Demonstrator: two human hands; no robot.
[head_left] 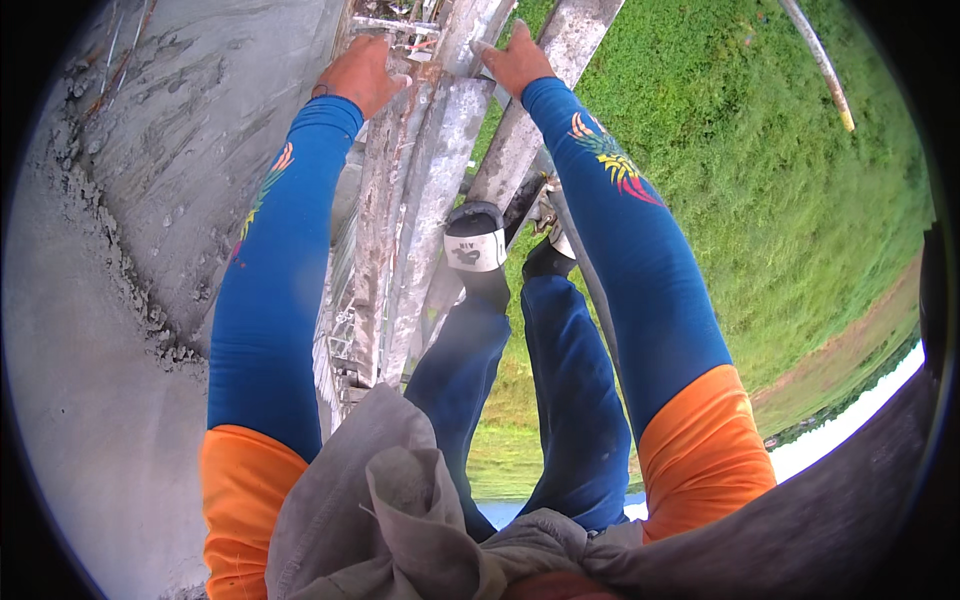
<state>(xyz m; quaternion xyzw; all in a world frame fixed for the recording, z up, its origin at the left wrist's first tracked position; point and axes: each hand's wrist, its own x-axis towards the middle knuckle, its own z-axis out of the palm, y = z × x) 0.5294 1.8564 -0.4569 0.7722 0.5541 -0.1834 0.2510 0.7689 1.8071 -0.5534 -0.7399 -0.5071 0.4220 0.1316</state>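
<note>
Left hand [358, 76] and right hand [517, 62] apart

Grey concrete [100, 430]: free at nine o'clock, rough ridge [125, 265] alongside.
Beams [437, 170]: block twelve o'clock.
Grass [800, 230]: open side at three, pole [820, 65] intruding at two.

On my head feed I see a long, whitish-grey weathered board [436, 205]; the bare left hand [360, 76] is left of its upper end, the bare right hand [517, 64] right of it, contact unclear. Wet-looking grey concrete [190, 190] spreads left of the board; right are a white-strapped dark sandal [475, 251] and green grass [720, 150].
</note>
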